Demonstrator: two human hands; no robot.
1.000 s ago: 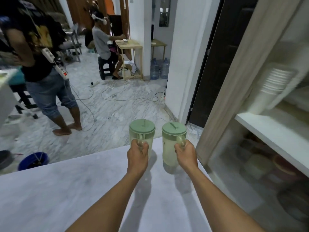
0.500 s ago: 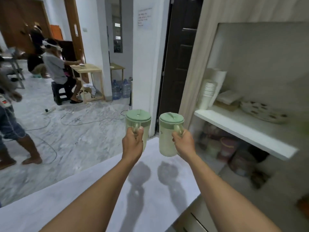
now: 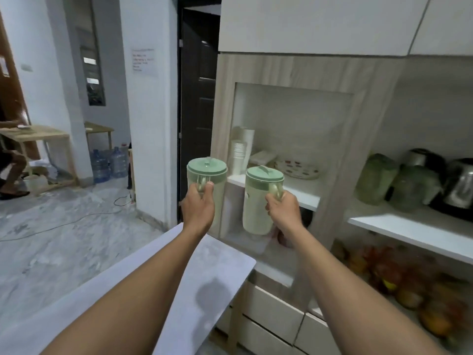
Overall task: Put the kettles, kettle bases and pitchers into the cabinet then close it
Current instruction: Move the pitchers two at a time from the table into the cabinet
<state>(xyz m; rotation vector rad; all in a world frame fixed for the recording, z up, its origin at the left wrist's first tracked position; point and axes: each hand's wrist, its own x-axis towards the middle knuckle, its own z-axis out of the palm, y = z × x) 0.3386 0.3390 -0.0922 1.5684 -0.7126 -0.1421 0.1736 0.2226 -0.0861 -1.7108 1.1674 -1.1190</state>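
1. Centre of the frame: the left hand (image 3: 198, 210) is curled tight round the handle of a green-lidded pitcher (image 3: 206, 175), held upright in the air above the far end of the counter (image 3: 179, 278).
2. Just right of it, the right hand (image 3: 282, 211) has its fingers wrapped closed on the handle of a second pitcher (image 3: 258, 201), also upright and off the counter, in front of the open cabinet (image 3: 343, 175).
3. The two pitchers sit side by side, near each other but not touching.
4. Behind them, on the cabinet's left shelf (image 3: 304, 196), stand stacked cups (image 3: 239, 156) and a patterned plate (image 3: 297, 170).
5. At the right edge, on another shelf (image 3: 409, 229), two more green pitchers (image 3: 376, 179) lean beside what look like steel kettles (image 3: 460, 185), though it is blurry there.
6. Lower right, fruit (image 3: 409, 290) is piled under that shelf.
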